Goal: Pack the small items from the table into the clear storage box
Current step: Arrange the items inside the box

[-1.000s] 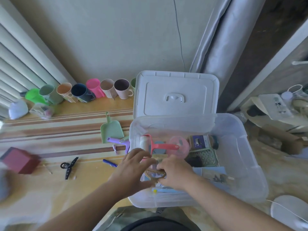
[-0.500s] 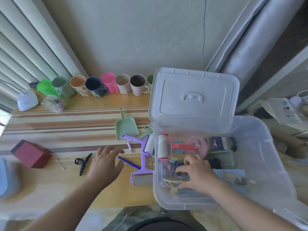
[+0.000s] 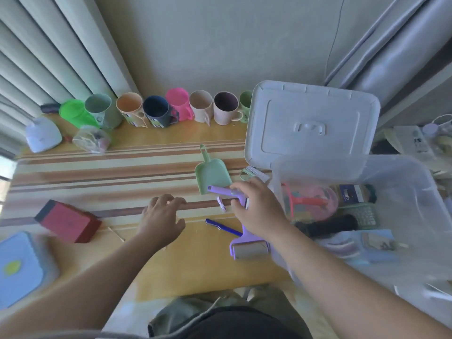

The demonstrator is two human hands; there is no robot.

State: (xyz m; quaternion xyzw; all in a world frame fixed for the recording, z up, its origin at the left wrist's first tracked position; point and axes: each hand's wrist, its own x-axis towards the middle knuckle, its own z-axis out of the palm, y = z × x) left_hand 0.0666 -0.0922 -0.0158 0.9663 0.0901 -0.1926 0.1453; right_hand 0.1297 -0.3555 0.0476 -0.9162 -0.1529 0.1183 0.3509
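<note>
The clear storage box (image 3: 413, 192) stands at the table's right end, its white lid (image 3: 310, 123) propped upright behind it. Inside lie a red lint roller (image 3: 305, 201), a black brush (image 3: 327, 226), a green calculator (image 3: 364, 214) and other small things. My right hand (image 3: 259, 211) is outside the box and pinches a purple-handled tool (image 3: 220, 190) beside the green dustpan (image 3: 212, 174). A purple lint roller (image 3: 247, 248) and a blue pen (image 3: 223, 226) lie below that hand. My left hand (image 3: 161, 216) rests fingers-down on the table; the black hair clip seen earlier is hidden.
A row of several coloured mugs (image 3: 176, 106) lines the wall. A red box (image 3: 68, 221), a blue flat case (image 3: 19, 265), a white device (image 3: 42, 135) and a small plastic bag (image 3: 90, 139) sit at the left. A green brush (image 3: 254, 173) lies by the lid.
My right hand has come out of the box and taken hold of the purple-handled tool. My left hand has moved left over the spot where the black clip lay.
</note>
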